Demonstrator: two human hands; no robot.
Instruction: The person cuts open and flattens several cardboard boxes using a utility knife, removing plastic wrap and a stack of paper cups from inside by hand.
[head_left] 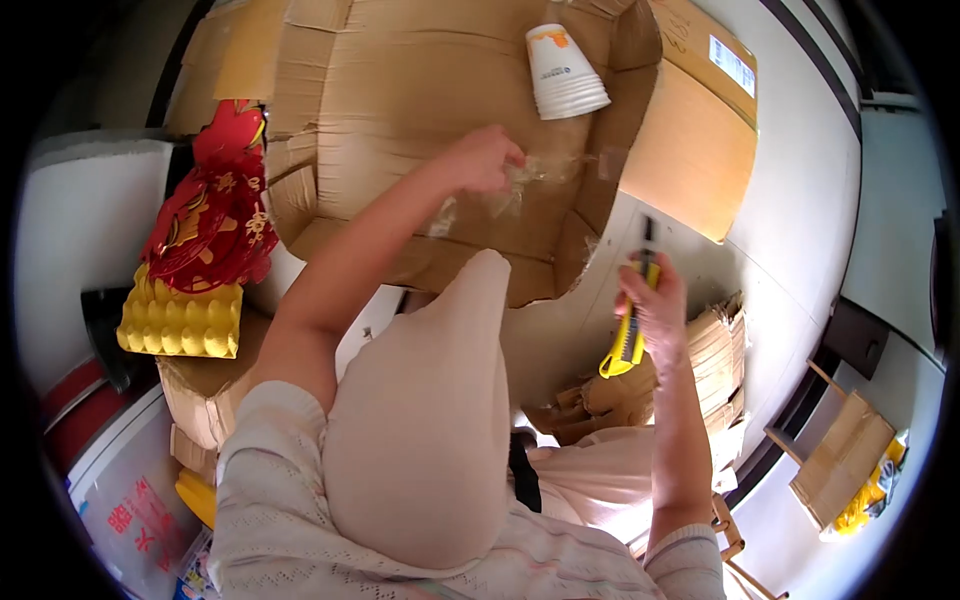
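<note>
My left hand [487, 160] reaches into a large opened cardboard box [420, 80], its fingers closed on crumpled clear packing tape [520, 188]. More of that tape stretches right toward the box's side wall. In my right hand [658, 305] is a yellow and black utility knife [627, 342], held upright beside the box, its black tip blurred. A stack of white paper cups [565, 75] with an orange print lies tilted inside the box, beyond my left hand.
On the left, red paper decorations [215, 210] hang over a yellow egg tray [180, 318], which rests on another carton [205, 390]. Flattened cardboard [715, 360] is piled below my right hand. At far right stands a wooden stool [845, 455] with cardboard and a yellow bag.
</note>
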